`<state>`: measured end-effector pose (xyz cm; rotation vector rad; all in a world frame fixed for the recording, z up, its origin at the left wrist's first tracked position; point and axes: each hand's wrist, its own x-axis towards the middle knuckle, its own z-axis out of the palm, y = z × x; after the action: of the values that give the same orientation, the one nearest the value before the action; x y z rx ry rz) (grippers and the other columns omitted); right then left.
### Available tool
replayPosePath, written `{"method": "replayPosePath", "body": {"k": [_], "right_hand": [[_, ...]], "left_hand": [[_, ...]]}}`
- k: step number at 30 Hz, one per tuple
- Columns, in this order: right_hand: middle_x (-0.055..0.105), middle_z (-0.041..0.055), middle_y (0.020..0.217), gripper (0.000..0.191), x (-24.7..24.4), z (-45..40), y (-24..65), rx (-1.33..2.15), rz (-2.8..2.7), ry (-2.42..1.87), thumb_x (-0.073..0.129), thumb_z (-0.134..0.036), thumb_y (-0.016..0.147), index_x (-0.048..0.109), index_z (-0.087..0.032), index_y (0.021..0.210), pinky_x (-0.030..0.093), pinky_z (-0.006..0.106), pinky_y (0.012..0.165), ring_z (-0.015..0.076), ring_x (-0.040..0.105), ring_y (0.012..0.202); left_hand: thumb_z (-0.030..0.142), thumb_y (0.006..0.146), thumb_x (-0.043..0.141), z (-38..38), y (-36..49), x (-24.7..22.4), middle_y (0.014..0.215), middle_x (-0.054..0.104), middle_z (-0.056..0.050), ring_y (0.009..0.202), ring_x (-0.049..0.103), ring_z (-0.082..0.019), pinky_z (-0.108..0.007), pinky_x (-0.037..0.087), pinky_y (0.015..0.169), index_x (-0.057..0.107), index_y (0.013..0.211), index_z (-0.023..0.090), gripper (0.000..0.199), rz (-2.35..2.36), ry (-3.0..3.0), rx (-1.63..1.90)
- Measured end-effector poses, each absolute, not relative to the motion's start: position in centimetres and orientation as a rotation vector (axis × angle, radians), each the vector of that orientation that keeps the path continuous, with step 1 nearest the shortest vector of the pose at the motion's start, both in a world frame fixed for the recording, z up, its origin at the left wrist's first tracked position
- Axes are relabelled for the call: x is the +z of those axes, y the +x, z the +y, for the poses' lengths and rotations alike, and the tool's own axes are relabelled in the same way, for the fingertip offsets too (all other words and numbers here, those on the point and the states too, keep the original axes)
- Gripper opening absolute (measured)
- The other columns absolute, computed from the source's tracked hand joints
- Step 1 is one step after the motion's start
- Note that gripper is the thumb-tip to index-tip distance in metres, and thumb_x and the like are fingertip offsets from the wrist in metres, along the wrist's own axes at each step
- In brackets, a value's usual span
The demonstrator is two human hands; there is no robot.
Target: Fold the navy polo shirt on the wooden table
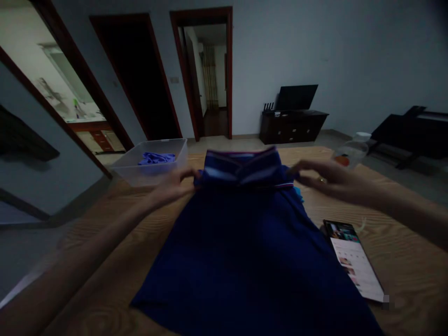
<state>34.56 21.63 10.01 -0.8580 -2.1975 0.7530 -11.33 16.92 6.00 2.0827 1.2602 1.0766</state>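
A dark blue garment (245,252) lies spread on the wooden table (395,219), its wide lower part toward me. Its far end has a raised, striped band or collar with white and reddish lines. My left hand (178,184) pinches the garment's far left corner between thumb and fingers. On the other side, my right hand (315,177) grips the far right corner, with a ring on one finger. A bit of light blue material (298,194) shows beside the garment's right edge.
A clear plastic bin (136,175) with a blue-violet cloth (157,158) stands at the back left. A lit phone (357,261) lies right of the garment. A clear bottle with a white cap (353,149) stands behind my right hand.
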Motion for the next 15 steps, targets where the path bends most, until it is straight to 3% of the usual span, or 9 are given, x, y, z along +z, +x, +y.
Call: {"method": "replayPosePath", "body": {"k": [1, 3, 7, 11, 13, 15], "right_hand": [[0.081, 0.0103, 0.111, 0.029, 7.6, 18.0, 35.3, 0.642, -2.402, -0.828, 0.072, -0.025, 0.093, 0.08, -0.043, 0.114, 0.061, 0.051, 0.089, 0.0325, 0.076, 0.102], [0.082, 0.0069, 0.113, 0.042, 2.2, 11.1, 36.2, 0.377, -2.694, -0.728, 0.065, -0.018, 0.092, 0.075, -0.048, 0.12, 0.062, 0.055, 0.091, 0.0329, 0.077, 0.104], [0.077, 0.0068, 0.138, 0.061, -4.8, 3.1, 36.6, 0.011, -2.796, -0.607, 0.055, -0.009, 0.086, 0.068, -0.035, 0.14, 0.064, 0.053, 0.096, 0.0309, 0.075, 0.12], [0.079, 0.0099, 0.129, 0.04, -2.5, 5.5, 36.7, 0.001, -2.826, -0.722, 0.056, -0.015, 0.095, 0.071, -0.028, 0.13, 0.06, 0.052, 0.101, 0.0313, 0.074, 0.116], [0.078, 0.0122, 0.128, 0.03, 0.3, 9.4, 36.7, -0.054, -2.8, -0.77, 0.053, -0.02, 0.103, 0.073, -0.026, 0.124, 0.055, 0.056, 0.107, 0.033, 0.071, 0.12], [0.073, 0.0165, 0.137, 0.03, 2.7, 14.0, 36.5, -0.093, -2.744, -0.886, 0.053, -0.028, 0.108, 0.071, -0.022, 0.131, 0.05, 0.059, 0.114, 0.0353, 0.066, 0.13]], "left_hand": [[0.034, 0.089, 0.076, 12.9, -11.6, 3.8, 0.109, 0.082, -0.001, 0.107, 0.077, -0.028, -0.047, 0.058, 0.106, 0.077, 0.099, 0.032, 0.01, 1.297, 2.16, 0.905], [0.027, 0.093, 0.065, 5.8, -12.0, -0.9, 0.117, 0.083, 0.001, 0.12, 0.075, -0.029, -0.054, 0.047, 0.122, 0.075, 0.109, 0.038, 0.022, 1.264, 2.261, 0.622], [0.021, 0.097, 0.053, -2.0, -12.6, -6.6, 0.145, 0.073, 0.001, 0.144, 0.062, -0.025, -0.048, 0.05, 0.123, 0.069, 0.127, 0.044, 0.041, 1.322, 2.333, 0.424], [0.036, 0.104, 0.051, 0.7, -13.5, -4.4, 0.14, 0.074, -0.002, 0.132, 0.069, -0.027, -0.045, 0.055, 0.115, 0.066, 0.137, 0.044, 0.037, 1.485, 2.398, 0.418], [0.045, 0.106, 0.048, 5.0, -13.7, -2.5, 0.15, 0.068, -0.006, 0.14, 0.064, -0.029, -0.046, 0.047, 0.123, 0.064, 0.142, 0.035, 0.04, 1.572, 2.493, 0.456], [0.052, 0.106, 0.044, 9.9, -13.6, -1.4, 0.16, 0.059, -0.014, 0.148, 0.056, -0.033, -0.049, 0.04, 0.127, 0.061, 0.147, 0.024, 0.053, 1.66, 2.546, 0.493]]}}
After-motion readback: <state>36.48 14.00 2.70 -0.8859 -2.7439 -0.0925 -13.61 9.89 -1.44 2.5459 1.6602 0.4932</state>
